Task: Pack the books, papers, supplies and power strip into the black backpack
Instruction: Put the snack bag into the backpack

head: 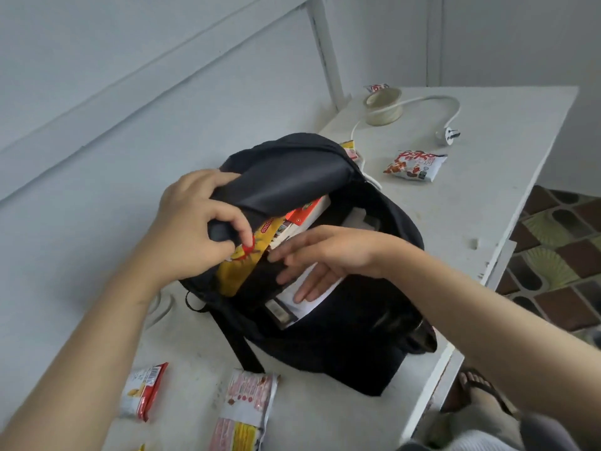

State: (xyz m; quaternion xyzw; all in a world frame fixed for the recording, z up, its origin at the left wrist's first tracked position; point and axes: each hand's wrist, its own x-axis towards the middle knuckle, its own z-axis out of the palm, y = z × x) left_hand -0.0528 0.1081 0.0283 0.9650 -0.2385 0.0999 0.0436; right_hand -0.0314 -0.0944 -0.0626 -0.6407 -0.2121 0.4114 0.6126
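White painted bench (481,203) against pale walls, patterned tile floor at right. Nearest the camera, snack packets lie loose on the bench: a red-and-white one (143,390) and a pink-and-yellow one (244,411). Light, crinkly film; judged slippery, easy to pinch by an edge seam.

Black backpack (341,346) lies mid-bench, main compartment unzipped. Soft fabric, slumps without support. Left hand (192,229) pinches the upper flap edge with fingers curled, holding the mouth open. Right hand (322,258) is inside the opening, fingers spread flat and pressing on white papers (320,296). Papers are thin and limp; judged best pushed flat, not gripped, to avoid creasing. A yellow packet (237,268) and a red-and-white book (309,213) sit upright in the compartment beside the papers.

Farther back: another snack packet (414,166), then a tape roll (383,107), rigid, graspable around its rim. White cord with plug (450,135) trails behind the bag; the power strip body is hidden. Cord is floppy; judged best coiled before packing.
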